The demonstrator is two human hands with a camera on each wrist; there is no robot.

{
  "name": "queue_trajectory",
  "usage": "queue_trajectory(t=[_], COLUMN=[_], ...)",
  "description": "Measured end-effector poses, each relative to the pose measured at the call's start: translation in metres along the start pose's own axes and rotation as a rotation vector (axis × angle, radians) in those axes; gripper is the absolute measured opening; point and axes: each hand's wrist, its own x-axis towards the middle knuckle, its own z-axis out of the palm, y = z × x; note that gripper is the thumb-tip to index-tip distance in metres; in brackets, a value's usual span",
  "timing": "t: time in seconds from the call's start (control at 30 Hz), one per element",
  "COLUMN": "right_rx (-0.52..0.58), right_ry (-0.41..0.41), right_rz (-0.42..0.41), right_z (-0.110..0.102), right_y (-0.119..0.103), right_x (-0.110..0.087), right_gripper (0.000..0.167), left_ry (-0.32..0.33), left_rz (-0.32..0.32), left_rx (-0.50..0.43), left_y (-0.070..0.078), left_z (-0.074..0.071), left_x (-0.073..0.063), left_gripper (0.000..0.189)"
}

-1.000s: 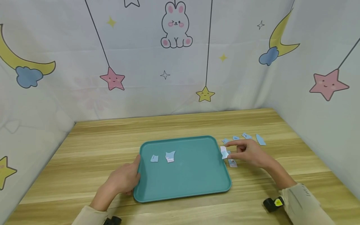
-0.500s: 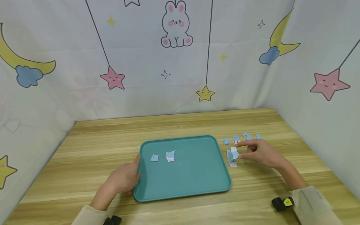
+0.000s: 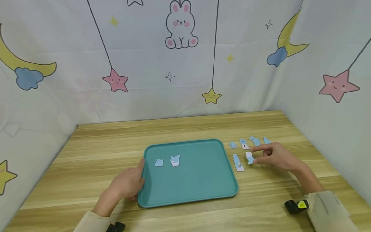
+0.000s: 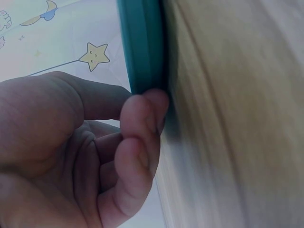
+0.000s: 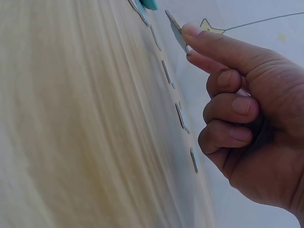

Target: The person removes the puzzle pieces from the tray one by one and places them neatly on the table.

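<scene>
At the left edge of the teal tray [image 3: 189, 180], my left hand [image 3: 127, 183] grips the rim. In the left wrist view the fingers [image 4: 137, 156] of that hand curl against the tray's side. My right hand [image 3: 276, 156] pinches a small blue-and-white puzzle piece [image 3: 250, 158] between thumb and index finger, right of the tray. The right wrist view has this piece [image 5: 176, 32] lifted off the table, with the other fingers curled in. Two puzzle pieces lie inside the tray, a small blue one [image 3: 158, 162] and a larger blue-and-white one [image 3: 175, 160].
A long puzzle piece [image 3: 238, 163] lies just right of the tray. Behind the right hand, several more pieces, among them a blue one [image 3: 255, 140], form a row on the wooden table [image 3: 110, 138]. A printed curtain [image 3: 145, 58] closes off the back and sides.
My right hand has moved to the right with the pinched puzzle piece, away from the tray's right rim and past the long piece. The left hand and tray have stayed put.
</scene>
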Motion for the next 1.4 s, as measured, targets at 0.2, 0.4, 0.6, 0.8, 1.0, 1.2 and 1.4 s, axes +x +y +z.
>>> queue_trajectory(t=[0.2, 0.4, 0.6, 0.8, 1.0, 1.2, 1.4], right_rx=[-0.039, -0.071, -0.084, -0.108, -0.114, -0.121, -0.103], right_ry=[0.002, -0.009, -0.013, -0.013, -0.022, -0.026, 0.002], right_rz=[0.01, 0.031, 0.035, 0.014, 0.007, 0.006, 0.014], right_z=[-0.0017, -0.0014, -0.0001, 0.0013, 0.0014, 0.0012, -0.0014], right_y=[0.0036, 0.0063, 0.0073, 0.0055, 0.0047, 0.0052, -0.001], right_x=[-0.0003, 0.0014, 0.0022, 0.0012, 0.0014, 0.0015, -0.0008], right_gripper=[0.043, 0.044, 0.044, 0.042, 0.042, 0.044, 0.05], left_ry=[0.002, 0.002, -0.003, 0.001, 0.0, 0.003, 0.006], left_rz=[0.0, 0.0, -0.004, 0.0, -0.003, 0.001, 0.007], left_rx=[-0.004, -0.008, -0.009, -0.013, -0.016, -0.017, -0.016], left_y=[0.0001, 0.0003, 0.0007, 0.0003, -0.0002, -0.0006, -0.0003], left_z=[0.0002, 0.0, -0.0005, 0.0, 0.0006, 0.0006, 0.0003], left_x=[0.0001, 0.0, 0.0003, 0.0, -0.0003, -0.0005, -0.0009], left_gripper=[0.072, 0.072, 0.072, 0.072, 0.072, 0.072, 0.072])
